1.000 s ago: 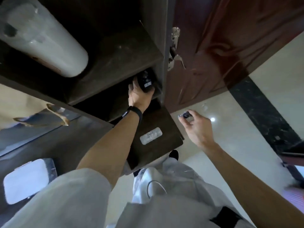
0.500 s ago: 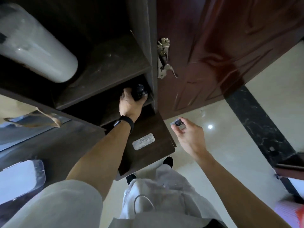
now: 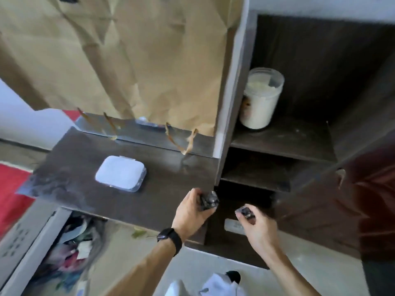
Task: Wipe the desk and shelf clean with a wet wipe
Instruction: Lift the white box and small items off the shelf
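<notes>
Left hand gripping dark object, right hand pinching dark piece, wipe pack on desk, jar on shelf

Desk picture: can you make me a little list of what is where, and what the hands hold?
desk: dark wood
wipe pack: white, lying flat on the desk
paper bag: brown, at the back of the desk
jar: white, upright on the upper shelf
left hand: grips a small dark object by the desk's edge
right hand: pinches a second small dark object
</notes>
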The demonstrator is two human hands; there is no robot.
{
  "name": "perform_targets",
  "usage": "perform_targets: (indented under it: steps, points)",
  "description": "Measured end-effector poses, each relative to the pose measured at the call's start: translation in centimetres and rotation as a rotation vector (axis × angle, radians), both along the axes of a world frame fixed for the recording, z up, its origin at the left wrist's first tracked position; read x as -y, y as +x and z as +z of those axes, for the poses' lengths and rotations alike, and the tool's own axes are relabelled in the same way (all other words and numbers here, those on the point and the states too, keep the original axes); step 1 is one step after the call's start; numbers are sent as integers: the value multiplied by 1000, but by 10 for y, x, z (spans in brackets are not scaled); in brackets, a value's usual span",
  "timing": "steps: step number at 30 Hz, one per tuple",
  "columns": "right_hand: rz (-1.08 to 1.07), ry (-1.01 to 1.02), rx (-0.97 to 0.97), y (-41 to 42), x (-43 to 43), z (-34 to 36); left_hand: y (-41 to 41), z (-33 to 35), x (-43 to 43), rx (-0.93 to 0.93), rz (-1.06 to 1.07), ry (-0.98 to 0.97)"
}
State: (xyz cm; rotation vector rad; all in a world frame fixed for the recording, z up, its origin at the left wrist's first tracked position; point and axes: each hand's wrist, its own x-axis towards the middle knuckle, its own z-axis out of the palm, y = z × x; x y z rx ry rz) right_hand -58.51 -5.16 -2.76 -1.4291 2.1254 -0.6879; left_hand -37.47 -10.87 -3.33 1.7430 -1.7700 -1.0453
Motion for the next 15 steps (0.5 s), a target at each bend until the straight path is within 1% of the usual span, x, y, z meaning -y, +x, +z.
perform_targets:
  steps: [3, 8, 15]
  points:
    - [75, 40, -4, 47, 8, 5, 61, 4, -13, -52, 126, 11]
    - [121, -32, -22, 121, 19, 5, 147, 9, -23, -105, 254, 18]
    - [100, -86, 5, 187, 47, 6, 218, 10, -4, -11, 192, -9]
